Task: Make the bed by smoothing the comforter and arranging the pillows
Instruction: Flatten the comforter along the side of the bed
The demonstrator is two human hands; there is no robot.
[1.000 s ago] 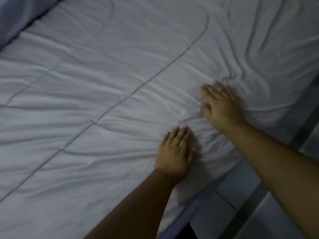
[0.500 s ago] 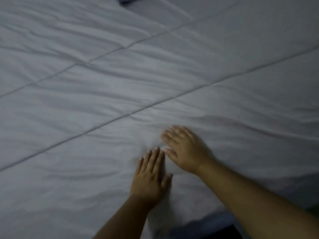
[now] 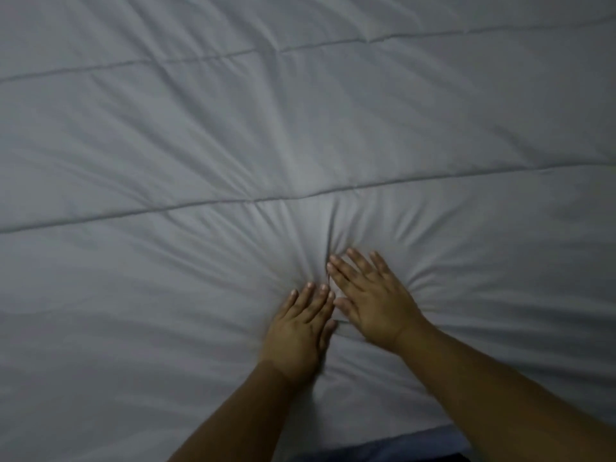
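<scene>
A pale grey quilted comforter (image 3: 300, 128) fills almost the whole head view, with stitched seams running across it. My left hand (image 3: 300, 331) lies palm down on it near the bottom centre, fingers flat and close together. My right hand (image 3: 373, 298) lies palm down just to its right and slightly farther up, fingers spread. The two hands nearly touch. Wrinkles fan out from the spot where they press. Neither hand holds cloth. No pillow is in view.
The comforter's near edge (image 3: 383, 441) shows at the bottom, with a darker blue-grey strip (image 3: 400, 453) below it. The room is dim.
My view has swung from the bed's corner toward its middle. Both hands slid along the comforter and came together; the floor at the right has left the view.
</scene>
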